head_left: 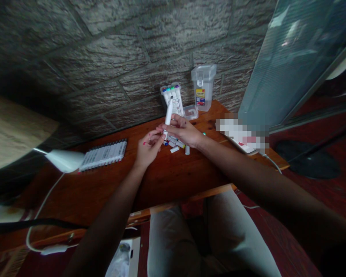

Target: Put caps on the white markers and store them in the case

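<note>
A white marker (168, 114) stands nearly upright between my two hands, its dark tip bare and pointing up. My left hand (150, 148) pinches its lower end between thumb and fingers. Higher up the barrel, my right hand (186, 130) closes around the same marker. Just below the hands, several loose pen parts (175, 149), white with some coloured ends, lie on the wooden table (187, 173); part of this pile is hidden by my hands. Behind the marker sits a clear case of markers (177, 105) with blue, green and purple ends showing.
A tall clear plastic box (206, 86) stands against the stone wall (109, 65), with a clear lid (191, 112) beside it. At left, a row of white markers (103, 155) lies near a white lamp (65, 160) and its cable. A blurred-out white object (239, 134) lies at right.
</note>
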Demonstrator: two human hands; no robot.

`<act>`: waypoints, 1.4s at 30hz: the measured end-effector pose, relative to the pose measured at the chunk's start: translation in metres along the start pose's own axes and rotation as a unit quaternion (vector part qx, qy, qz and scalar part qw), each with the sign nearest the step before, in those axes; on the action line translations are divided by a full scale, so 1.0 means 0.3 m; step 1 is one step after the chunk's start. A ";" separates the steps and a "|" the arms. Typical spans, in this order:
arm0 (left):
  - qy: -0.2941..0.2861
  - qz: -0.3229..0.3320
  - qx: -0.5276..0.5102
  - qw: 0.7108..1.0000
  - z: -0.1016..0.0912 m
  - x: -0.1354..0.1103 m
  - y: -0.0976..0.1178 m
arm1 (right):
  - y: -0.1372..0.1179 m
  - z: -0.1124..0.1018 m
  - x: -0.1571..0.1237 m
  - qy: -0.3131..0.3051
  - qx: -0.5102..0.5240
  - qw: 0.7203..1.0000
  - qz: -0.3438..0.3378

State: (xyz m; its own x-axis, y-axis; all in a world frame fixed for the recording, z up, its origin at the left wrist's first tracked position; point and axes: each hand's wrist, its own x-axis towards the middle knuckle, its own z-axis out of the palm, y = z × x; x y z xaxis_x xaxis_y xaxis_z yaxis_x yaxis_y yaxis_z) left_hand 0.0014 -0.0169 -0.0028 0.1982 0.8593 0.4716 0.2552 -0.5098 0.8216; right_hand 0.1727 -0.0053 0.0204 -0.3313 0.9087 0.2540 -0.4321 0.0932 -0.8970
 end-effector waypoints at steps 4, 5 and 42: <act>0.025 0.006 0.017 1.000 -0.006 0.004 0.002 | 0.006 -0.021 0.011 0.028 -0.020 0.999 0.005; 0.037 0.010 0.023 0.999 -0.008 0.005 0.003 | 0.006 -0.025 0.012 0.041 -0.029 0.999 0.017; 0.038 0.068 0.050 0.996 -0.027 0.001 -0.008 | -0.003 -0.043 0.020 0.113 0.009 0.989 0.097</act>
State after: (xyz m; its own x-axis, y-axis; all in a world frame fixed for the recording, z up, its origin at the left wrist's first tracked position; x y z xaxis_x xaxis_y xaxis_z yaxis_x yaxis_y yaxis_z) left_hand -0.0069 -0.0150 -0.0020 0.1659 0.7808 0.6024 0.3247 -0.6200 0.7142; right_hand 0.1819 0.0052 0.0181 -0.2154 0.9764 -0.0116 -0.3948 -0.0980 -0.9135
